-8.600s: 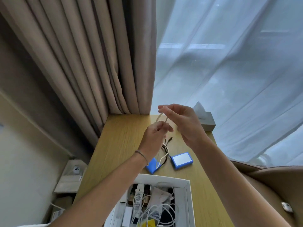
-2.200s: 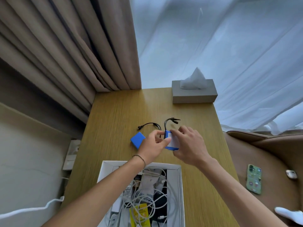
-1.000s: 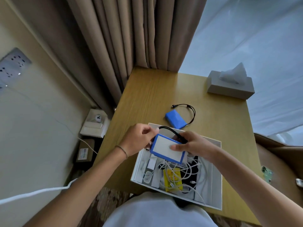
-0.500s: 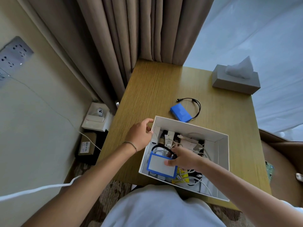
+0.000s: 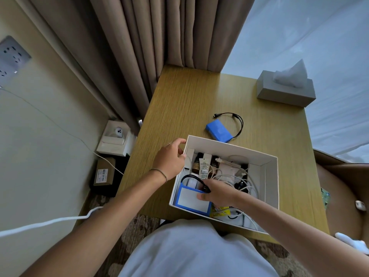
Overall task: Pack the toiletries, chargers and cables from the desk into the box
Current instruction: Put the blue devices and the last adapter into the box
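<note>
A white box (image 5: 272, 176) sits at the near edge of the wooden desk (image 5: 185, 104), holding small bottles, a tube and white cables. My right hand (image 5: 216, 191) is inside the box and grips a blue-edged battery pack (image 5: 191, 199) with its black cable, low in the near left corner. My left hand (image 5: 169, 157) holds the box's left wall near the far corner. A second blue battery pack (image 5: 218, 130) with a black cable (image 5: 236, 120) lies on the desk just beyond the box.
A grey tissue box (image 5: 285, 90) stands at the desk's far right corner. Beige curtains hang behind the desk. On the floor at the left are a white device box (image 5: 114, 138) and a cardboard box (image 5: 103, 173). A brown chair is at the right.
My right hand has carried the blue-edged battery pack from the desk over the box and lowered it into the near left corner. My left hand let go of the pack and moved to the box's left wall.
</note>
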